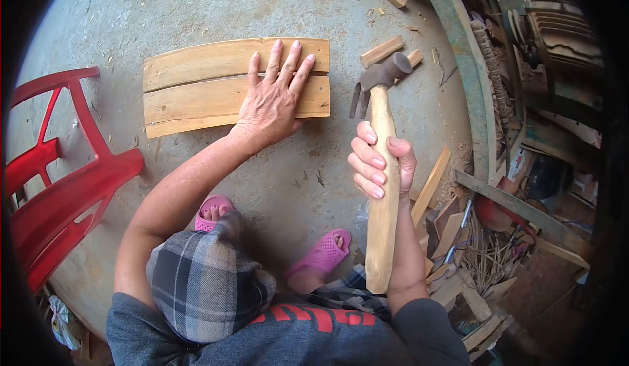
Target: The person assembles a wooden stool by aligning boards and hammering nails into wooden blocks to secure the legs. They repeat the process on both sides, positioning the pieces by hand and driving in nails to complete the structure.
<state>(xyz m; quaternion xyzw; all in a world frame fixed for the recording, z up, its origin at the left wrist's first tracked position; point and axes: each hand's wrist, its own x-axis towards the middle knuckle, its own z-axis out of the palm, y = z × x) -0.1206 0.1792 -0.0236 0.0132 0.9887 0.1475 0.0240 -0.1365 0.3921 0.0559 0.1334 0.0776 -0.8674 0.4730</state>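
Observation:
Two wooden boards lie side by side as one panel (190, 94) on the concrete floor, with a dark narrow gap between them and small nail marks near the ends. My left hand (272, 104) rests flat on the panel's right part, fingers spread across the gap. To the right, my right hand (383, 163) is wrapped round the pale wooden handle of a claw hammer (381, 235). The hammer's dark metal head points away from me, its claw towards the left. The hammer is held up, apart from the boards.
A red plastic chair (72, 196) stands at the left. Small wood blocks (382, 50) lie beyond the hammer head. A green metal frame (472, 71), scrap wood (478, 300) and twigs (491, 255) fill the right side. My feet in pink slippers (325, 253) are below.

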